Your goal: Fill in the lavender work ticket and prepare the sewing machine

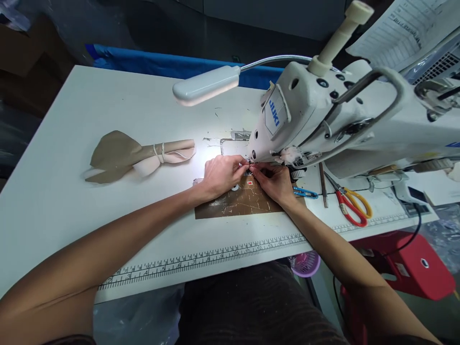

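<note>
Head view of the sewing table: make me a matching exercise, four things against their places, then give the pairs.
Things:
1. red-and-yellow-handled scissors
2. tan fabric bundle tied with a band
3. white gooseneck lamp head
4. brown worn mat

Places:
A. lying on the white table, far to the left of the hands
B. under both hands, in front of the needle
C. hanging above the table, left of the white sewing machine
D. lying right of the right hand, under the machine arm

Pairs: 1-D, 2-A, 3-C, 4-B
</note>
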The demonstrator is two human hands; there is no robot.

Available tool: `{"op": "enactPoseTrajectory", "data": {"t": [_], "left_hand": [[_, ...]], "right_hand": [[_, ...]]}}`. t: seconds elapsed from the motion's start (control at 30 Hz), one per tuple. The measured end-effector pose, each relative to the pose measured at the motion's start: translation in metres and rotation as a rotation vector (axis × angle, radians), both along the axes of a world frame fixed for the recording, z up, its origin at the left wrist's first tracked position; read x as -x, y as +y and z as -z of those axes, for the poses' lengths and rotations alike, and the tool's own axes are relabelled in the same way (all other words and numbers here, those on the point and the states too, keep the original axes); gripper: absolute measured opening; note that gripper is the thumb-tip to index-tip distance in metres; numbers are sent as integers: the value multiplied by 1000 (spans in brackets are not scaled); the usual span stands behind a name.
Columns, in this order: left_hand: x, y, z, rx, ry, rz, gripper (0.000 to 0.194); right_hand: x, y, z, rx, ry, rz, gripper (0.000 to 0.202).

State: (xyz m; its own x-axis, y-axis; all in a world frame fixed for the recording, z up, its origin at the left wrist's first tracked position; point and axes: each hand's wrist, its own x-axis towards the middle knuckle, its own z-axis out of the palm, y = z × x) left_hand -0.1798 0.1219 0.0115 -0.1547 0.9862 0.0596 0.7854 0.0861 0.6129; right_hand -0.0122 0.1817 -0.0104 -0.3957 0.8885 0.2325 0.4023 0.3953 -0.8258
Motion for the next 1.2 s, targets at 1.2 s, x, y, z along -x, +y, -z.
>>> {"op": "enactPoseTrajectory", "data": {"t": [1.2], "left_hand": [[25,29,-16,-27,496,-45,22]], "right_hand": [[-35,-23,-7,-500,-474,-383,37]]}}
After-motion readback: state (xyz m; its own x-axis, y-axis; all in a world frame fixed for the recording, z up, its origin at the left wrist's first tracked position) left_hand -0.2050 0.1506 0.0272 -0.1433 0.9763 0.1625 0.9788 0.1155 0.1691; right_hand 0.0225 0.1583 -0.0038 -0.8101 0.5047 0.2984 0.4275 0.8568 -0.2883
